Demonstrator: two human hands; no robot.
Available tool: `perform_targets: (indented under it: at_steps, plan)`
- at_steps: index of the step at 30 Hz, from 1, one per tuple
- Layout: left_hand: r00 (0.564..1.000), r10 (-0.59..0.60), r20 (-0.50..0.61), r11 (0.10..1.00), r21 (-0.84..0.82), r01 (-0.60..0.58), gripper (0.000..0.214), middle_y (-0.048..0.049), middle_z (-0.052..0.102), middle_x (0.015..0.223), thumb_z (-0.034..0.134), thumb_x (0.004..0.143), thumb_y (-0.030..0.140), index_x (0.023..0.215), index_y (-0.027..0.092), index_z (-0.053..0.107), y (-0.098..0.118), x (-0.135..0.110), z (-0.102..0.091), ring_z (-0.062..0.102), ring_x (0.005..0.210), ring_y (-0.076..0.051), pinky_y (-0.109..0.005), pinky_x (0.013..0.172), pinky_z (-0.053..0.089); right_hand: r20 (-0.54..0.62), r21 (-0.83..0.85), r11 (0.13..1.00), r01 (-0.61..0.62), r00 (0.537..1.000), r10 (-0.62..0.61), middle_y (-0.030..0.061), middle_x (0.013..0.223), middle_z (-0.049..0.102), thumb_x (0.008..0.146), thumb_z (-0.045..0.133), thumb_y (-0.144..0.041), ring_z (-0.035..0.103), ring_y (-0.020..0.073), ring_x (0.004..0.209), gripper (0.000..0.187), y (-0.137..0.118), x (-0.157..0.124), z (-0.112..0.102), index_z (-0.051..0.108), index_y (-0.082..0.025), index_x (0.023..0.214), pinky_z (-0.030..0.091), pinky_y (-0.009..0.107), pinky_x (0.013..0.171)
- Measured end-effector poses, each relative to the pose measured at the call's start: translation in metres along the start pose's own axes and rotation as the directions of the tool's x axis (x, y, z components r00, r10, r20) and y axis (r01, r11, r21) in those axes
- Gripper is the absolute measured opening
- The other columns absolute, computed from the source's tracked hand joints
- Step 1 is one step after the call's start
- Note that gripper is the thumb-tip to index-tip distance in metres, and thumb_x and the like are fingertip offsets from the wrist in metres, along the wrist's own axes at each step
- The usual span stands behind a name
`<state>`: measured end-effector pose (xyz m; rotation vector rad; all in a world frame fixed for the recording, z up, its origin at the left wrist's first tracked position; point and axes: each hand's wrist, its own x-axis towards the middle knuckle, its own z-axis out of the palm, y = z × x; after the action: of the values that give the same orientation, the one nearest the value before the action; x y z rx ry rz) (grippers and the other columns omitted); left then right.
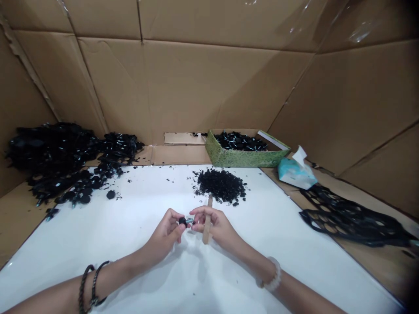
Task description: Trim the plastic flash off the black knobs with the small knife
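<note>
A small black knob (182,222) with a short shiny screw (189,220) sticking out of it is sitting between the two hands, just above a white sheet (131,205). The left hand (163,232) is holding it, with its fingers (173,216) curled in narrow around the black part. The right hand (216,225) is gripping a thin wooden stick (207,223), and its fingers (200,212) are reaching in close to the screw. I cannot tell if they are touching it. The knob looks light, hard and stiff, and so small that it could slip away, so the round black part seems the best place to hold it.

The white sheet is lying on the counter (19,226). Just past the hands, a pile of tiny black rings (221,185) is sitting on the sheet. Behind it, a green box (245,159) is holding more black pieces with screws. A big black heap (49,152) is lying on the left, and a black net (350,218) and a blue tissue box (296,173) are lying on the right.
</note>
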<state>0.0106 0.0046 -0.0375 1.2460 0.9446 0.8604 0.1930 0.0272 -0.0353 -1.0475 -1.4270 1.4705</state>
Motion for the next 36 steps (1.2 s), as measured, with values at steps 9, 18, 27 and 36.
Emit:
perform_targets:
  at_steps: [9, 18, 27, 36]
  plan:
    - [0.994, -0.022, 0.105, 0.999, 0.026, 0.019, 0.038, 0.005, 0.044, 0.065, 0.046, 0.082, 0.056, 0.09, 0.019, 0.041, 0.003, 0.0, -0.001, 0.043, 0.055, -0.008, -0.022, 0.053, 0.031, 0.04, -0.103, 0.99, 0.101, 0.994, -0.098, 0.0011, 0.075, 0.058, 0.064, 0.076, -0.03, 0.056, 0.0142, 0.071, 0.032, -0.006, -0.004, 0.002, 0.07, -0.02, 0.094, 0.048, 0.029, 0.069]
    - [0.993, -0.017, 0.119, 1.0, 0.014, 0.016, 0.037, 0.0022, 0.048, 0.074, 0.048, 0.082, 0.055, 0.089, 0.018, 0.044, 0.001, 0.001, -0.003, 0.045, 0.056, -0.007, -0.021, 0.053, 0.033, 0.044, -0.123, 0.98, 0.154, 0.988, -0.15, 0.0023, 0.069, 0.061, 0.068, 0.073, -0.032, 0.059, 0.0158, 0.067, 0.017, -0.006, -0.007, 0.004, 0.067, -0.017, 0.073, 0.046, 0.029, 0.064]
    - [0.999, -0.026, 0.022, 0.999, 0.024, 0.026, 0.04, 0.0023, 0.047, 0.08, 0.051, 0.078, 0.058, 0.087, 0.02, 0.04, 0.0, 0.0, 0.0, 0.045, 0.056, -0.007, -0.021, 0.05, 0.03, 0.037, -0.334, 0.909, 0.248, 0.967, -0.251, 0.0013, 0.067, 0.057, 0.076, 0.065, -0.033, 0.05, 0.0135, 0.064, 0.022, -0.003, -0.011, 0.005, 0.056, -0.016, 0.065, 0.037, 0.027, 0.063]
    - [0.999, 0.054, 0.005, 0.993, 0.107, -0.054, 0.025, 0.0047, 0.04, 0.07, 0.049, 0.086, 0.043, 0.09, 0.022, 0.037, -0.009, -0.007, -0.002, 0.037, 0.06, -0.01, -0.024, 0.057, 0.029, 0.082, -0.034, 0.998, -0.055, 0.995, 0.057, -0.0048, 0.051, 0.047, 0.065, 0.07, -0.05, 0.035, 0.0058, 0.046, 0.042, -0.012, -0.014, 0.004, 0.047, -0.016, 0.061, 0.025, 0.021, 0.046]
